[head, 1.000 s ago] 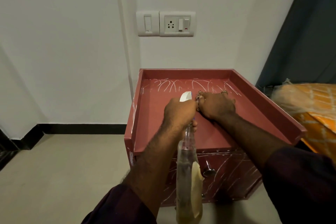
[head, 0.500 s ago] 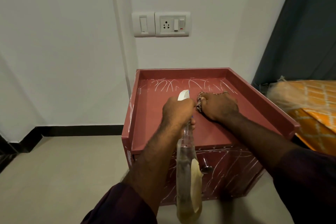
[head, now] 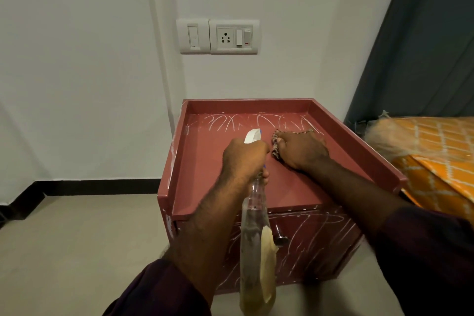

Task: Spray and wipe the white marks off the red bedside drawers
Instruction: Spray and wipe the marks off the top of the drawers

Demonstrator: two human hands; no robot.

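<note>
Two hands sit close: left hand (head: pixel 243 159) grips the spray bottle (head: pixel 254 238), right hand (head: pixel 301 151) clutches the cloth (head: pixel 275 147); spray may hit knuckles, not the white marks (head: pixel 230 120).

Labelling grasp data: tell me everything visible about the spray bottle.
The spray bottle is clear plastic, white trigger head, yellowish contents near its base. The left hand grips its neck; it tilts base toward the camera, nozzle toward the white marks on the red drawers. The cloth under the right hand lies beside the nozzle.
</note>
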